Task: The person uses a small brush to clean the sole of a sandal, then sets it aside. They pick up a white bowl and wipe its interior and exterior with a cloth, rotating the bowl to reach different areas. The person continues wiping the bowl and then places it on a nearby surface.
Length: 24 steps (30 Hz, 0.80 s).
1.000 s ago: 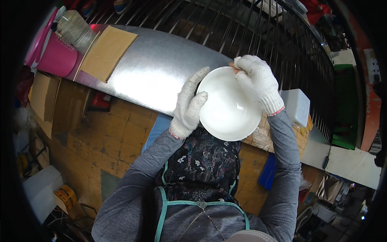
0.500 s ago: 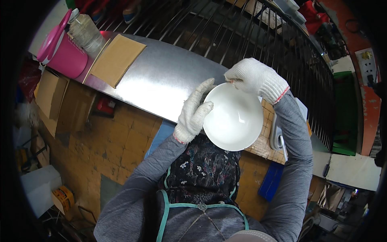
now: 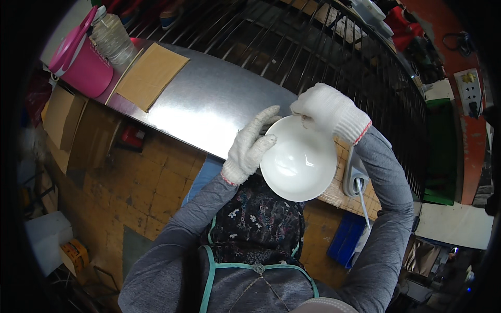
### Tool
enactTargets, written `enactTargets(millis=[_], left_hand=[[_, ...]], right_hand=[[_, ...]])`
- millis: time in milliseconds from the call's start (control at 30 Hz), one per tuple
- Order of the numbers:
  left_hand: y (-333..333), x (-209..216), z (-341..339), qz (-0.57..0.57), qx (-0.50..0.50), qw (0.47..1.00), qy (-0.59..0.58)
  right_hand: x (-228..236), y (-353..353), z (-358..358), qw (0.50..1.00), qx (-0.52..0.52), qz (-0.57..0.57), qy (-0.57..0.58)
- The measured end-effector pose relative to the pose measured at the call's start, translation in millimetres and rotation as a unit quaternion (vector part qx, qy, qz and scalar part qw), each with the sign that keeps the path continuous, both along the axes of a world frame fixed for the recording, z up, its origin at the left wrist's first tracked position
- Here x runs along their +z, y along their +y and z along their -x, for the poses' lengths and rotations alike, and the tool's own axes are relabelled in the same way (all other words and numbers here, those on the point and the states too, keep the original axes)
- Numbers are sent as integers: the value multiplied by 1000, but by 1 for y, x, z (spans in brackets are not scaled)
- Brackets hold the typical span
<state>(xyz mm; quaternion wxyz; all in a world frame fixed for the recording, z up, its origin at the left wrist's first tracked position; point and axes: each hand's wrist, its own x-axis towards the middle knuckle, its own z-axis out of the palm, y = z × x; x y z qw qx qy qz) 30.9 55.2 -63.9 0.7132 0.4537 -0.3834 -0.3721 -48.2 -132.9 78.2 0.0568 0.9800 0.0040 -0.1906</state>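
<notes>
A white, glossy, deep bowl [image 3: 298, 166] is held in front of my body, its inside facing up. My left hand [image 3: 250, 146], in a white knitted glove, grips its left side, thumb over the rim and fingers along the outside. At the far rim is my right hand [image 3: 326, 112], gloved the same way, its fingers curled closed with the tips just over the rim. A brownish spot shows at those fingertips; whether it is worn glove or a small thing held there, I cannot tell.
A metal worktop [image 3: 209, 94] runs behind the bowl, with flat cardboard [image 3: 152, 76], a pink bucket [image 3: 87, 73] and a clear plastic bottle [image 3: 114, 41] at its left. Beyond lies a rack of metal bars [image 3: 250, 49]. A grey-white device [image 3: 355, 177] stands right of the bowl.
The bowl has shifted slightly nearer to me and to the left. My right fingertips have come from the far rim to just inside it. My left hand keeps its hold.
</notes>
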Motion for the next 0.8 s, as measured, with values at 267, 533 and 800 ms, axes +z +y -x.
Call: enactTargets(millis=[267,533,800], left_hand=[[-2,-6,-1,10,-3,1000,3],[-4,-8,0,5,0,1000,22],[-3,-6,0,11,11,1000,1]], right_hand=[[-14,-26,21,941,-216,-251,-75],[-38,-33,53,803,-354,-473,-74],[-48,-31,44,815,-306,-475,-129]])
